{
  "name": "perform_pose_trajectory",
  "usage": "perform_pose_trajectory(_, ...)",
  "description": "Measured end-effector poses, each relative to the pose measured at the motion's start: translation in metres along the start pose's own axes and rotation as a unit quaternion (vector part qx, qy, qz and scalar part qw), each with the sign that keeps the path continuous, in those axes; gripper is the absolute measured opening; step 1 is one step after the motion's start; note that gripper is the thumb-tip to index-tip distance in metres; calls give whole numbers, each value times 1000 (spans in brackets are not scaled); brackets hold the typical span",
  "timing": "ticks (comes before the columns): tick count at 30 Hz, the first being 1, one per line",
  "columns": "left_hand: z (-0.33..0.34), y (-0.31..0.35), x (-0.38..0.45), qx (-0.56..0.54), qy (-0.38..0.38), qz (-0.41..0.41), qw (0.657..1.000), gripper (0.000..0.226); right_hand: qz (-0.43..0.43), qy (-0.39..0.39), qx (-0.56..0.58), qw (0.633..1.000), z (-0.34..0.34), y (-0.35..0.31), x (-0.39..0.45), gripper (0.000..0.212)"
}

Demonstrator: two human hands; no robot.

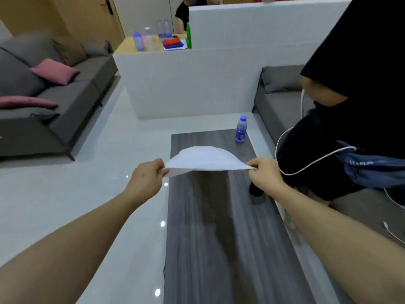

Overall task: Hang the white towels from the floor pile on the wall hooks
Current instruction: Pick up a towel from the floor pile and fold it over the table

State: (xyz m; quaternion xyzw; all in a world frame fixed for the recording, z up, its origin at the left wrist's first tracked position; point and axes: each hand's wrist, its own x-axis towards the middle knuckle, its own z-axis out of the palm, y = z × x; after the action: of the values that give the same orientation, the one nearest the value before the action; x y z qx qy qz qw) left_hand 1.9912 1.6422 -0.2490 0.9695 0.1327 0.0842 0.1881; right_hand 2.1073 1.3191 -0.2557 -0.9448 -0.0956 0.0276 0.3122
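Above the dark wooden coffee table (210,227), left hand (145,179) and right hand (266,174) each pinch a corner of a white towel (202,159), light, soft, billowing between them, best held by corners.

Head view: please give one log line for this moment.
white towel spread above table | left hand pinches corner | right hand pinches corner

The towel (205,159) hangs above the worktop (210,238), left hand (147,179) at nine o'clock, right hand (264,173) at three; bottle (241,129) at one o'clock.
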Motion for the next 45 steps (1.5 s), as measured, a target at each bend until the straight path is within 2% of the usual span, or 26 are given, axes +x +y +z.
perform_pose_trajectory(3, 37, -7, -57, 2, -63, -20, 998, 22, 25, -45, -2, 999, 28, 45, -46, 16)
perform_pose_trajectory(7, 80, -16, -129, 17, -132, -38, 990, 24, 60, -83, -7, 995, 62, 91, -118, 18)
perform_pose_trajectory(15, 126, -45, -292, -4, -290, -83, 953, 22, 142, -203, -51, 967, 98, 133, -288, 12)
perform_pose_trajectory(19, 125, -56, -363, 17, -325, -75, 943, 18, 142, -249, -92, 954, 105, 136, -363, 23)
perform_pose_trajectory(23, 121, -58, -395, 3, -317, -91, 944, 17, 157, -227, -76, 958, 102, 138, -397, 11)
perform_pose_trajectory(30, 112, -50, -344, -25, -265, -101, 959, 14, 148, -166, -65, 973, 89, 139, -353, 6)
perform_pose_trajectory(41, 168, -49, -154, 2, -176, -149, 973, 18, 164, -152, -39, 974, 125, 151, -143, 9)
perform_pose_trajectory(45, 203, -57, -110, -13, -107, -191, 976, 16, 187, -118, -18, 975, 151, 163, -86, 17)
